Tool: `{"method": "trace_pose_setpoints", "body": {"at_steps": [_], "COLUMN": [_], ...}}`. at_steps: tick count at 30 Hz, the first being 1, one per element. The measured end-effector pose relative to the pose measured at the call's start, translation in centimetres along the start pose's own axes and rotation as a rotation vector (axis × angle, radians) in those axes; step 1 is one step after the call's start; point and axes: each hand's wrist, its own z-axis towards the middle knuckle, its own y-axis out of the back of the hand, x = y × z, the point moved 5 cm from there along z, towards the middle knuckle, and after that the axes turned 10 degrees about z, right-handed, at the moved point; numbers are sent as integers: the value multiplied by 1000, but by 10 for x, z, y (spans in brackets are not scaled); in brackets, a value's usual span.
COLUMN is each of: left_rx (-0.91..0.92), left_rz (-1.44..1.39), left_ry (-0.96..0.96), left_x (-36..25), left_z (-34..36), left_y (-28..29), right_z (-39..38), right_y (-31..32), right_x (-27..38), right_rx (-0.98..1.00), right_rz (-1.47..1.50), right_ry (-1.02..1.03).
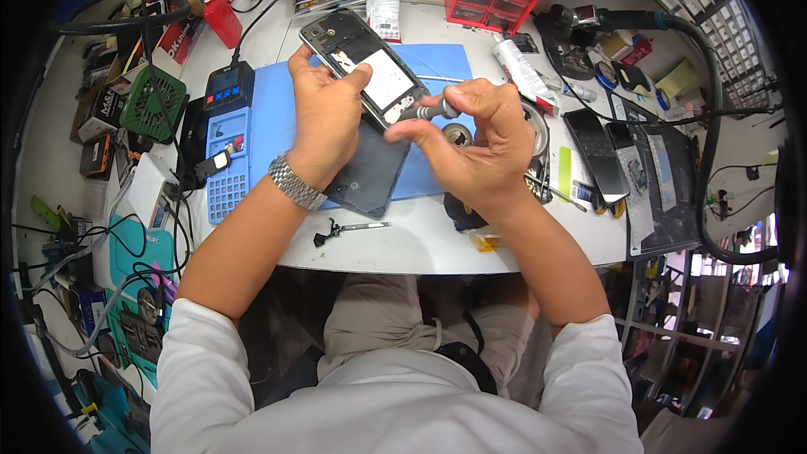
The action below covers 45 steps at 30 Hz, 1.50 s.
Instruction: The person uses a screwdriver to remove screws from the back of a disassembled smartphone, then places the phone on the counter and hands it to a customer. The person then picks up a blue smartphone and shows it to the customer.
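Observation:
My left hand (324, 122), with a metal-band watch on its wrist, grips an opened smartphone (382, 76) tilted above the blue mat (269, 122). The phone's inside faces up, with a white battery-like block and a dark frame showing; my thumb lies over its edge. Pinched between the thumb and fingers of my right hand (483, 147) is a grey screwdriver (437, 109), pointing at the phone's lower end. Its tip cannot be made out. Below the phone, a dark phone back cover (370, 170) lies on the mat, partly under my left hand.
A small black flex part (349, 229) lies near the table's front edge. Left of the mat are a small display device (229, 86) and a green fan (154, 105). Red drawers (492, 0) and a white tube (384, 2) stand behind. Phones (597, 155) and a thick black hose (714, 134) are right.

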Motion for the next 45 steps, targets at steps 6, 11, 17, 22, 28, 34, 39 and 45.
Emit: {"method": "trace_pose_setpoints", "body": {"at_steps": [6, 11, 17, 22, 28, 34, 39, 45], "left_rx": [34, 29, 26, 21, 2, 10, 7, 4], "left_rz": [23, 32, 26, 37, 54, 52, 42, 36], "left_ry": [-8, -25, -52, -45, -42, -48, -53, -45], "left_x": [1, 0, -5, -5, -3, -1, -2, -3], "left_z": [1, 5, 8, 9, 9, 9, 9, 10], "left_y": [0, 4, 7, 8, 9, 8, 8, 8], "right_z": [3, 24, 30, 32, 32, 27, 19, 21], "right_y": [-10, 37, 72, 71, 69, 49, 37, 41], "right_x": [-5, -27, -39, -25, -10, -7, -7, -11], "right_rx": [102, -221, -107, 289, 579, 714, 728, 701], "right_rz": [71, 181, 18, -124, -193, -221, -284, -264], "right_ry": [-125, -422, -729, -869, -880, -661, -551, -620]}}
